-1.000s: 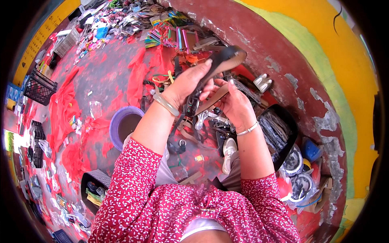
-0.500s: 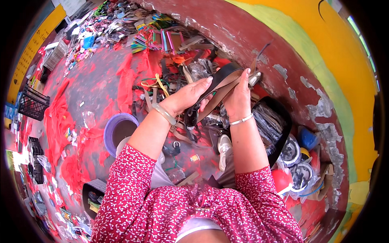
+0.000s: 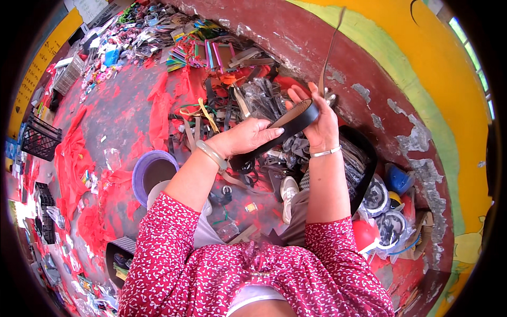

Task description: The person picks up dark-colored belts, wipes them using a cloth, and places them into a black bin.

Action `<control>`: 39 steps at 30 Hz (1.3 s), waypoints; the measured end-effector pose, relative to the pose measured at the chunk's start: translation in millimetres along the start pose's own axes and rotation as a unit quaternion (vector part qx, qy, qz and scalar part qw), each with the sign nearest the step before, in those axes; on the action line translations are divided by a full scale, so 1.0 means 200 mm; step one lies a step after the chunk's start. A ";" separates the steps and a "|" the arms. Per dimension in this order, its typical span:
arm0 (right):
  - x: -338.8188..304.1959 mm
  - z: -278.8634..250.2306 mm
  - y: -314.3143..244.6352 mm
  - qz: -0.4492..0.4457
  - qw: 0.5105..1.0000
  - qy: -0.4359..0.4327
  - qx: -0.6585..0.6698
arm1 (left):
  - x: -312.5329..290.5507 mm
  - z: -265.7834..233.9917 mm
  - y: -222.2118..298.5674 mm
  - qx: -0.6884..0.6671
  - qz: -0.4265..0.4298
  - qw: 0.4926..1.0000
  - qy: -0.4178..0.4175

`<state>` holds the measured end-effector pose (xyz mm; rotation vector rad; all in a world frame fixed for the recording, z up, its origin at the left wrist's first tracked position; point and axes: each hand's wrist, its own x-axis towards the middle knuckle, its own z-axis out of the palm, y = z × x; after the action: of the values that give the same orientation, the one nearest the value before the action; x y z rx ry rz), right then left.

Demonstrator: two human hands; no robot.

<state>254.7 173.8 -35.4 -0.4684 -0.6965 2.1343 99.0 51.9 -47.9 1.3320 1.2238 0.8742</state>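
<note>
Left hand [image 3: 244,139] pinches the black belt [image 3: 299,122]; right hand [image 3: 325,122] keeps fingers spread, so the belt could (I reckon) uncoil.

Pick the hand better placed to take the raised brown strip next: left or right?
Right, probably: the right hand has its fingers up by the lower end of the brown strip. The left hand is farther off, gripping the black belt.
</note>
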 end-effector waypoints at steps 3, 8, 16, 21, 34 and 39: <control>-0.01 0.02 -0.01 -0.015 0.997 -0.078 0.016 | -0.04 0.02 0.04 -0.102 -0.002 0.994 -0.050; -0.04 0.08 0.01 -0.049 0.987 -0.127 0.085 | -0.06 0.07 0.06 -0.122 -0.033 0.989 -0.076; -0.03 0.08 -0.02 -0.078 0.988 -0.130 -0.041 | -0.04 0.07 0.03 -0.093 -0.014 0.995 -0.021; -0.07 0.11 -0.06 -0.143 0.966 -0.070 -0.204 | -0.05 0.07 0.04 -0.144 -0.055 0.988 0.001; -0.11 0.14 -0.08 -0.291 0.562 -0.172 -0.755 | -0.02 0.03 -0.05 0.242 0.111 0.953 0.145; -0.10 0.13 -0.01 -0.358 0.549 -0.163 -0.738 | 0.02 0.01 -0.09 -0.268 -0.073 0.960 0.045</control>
<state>253.7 150.5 -10.9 -0.4359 -2.3646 0.3756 98.6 53.1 -65.8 0.7648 1.0359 1.0742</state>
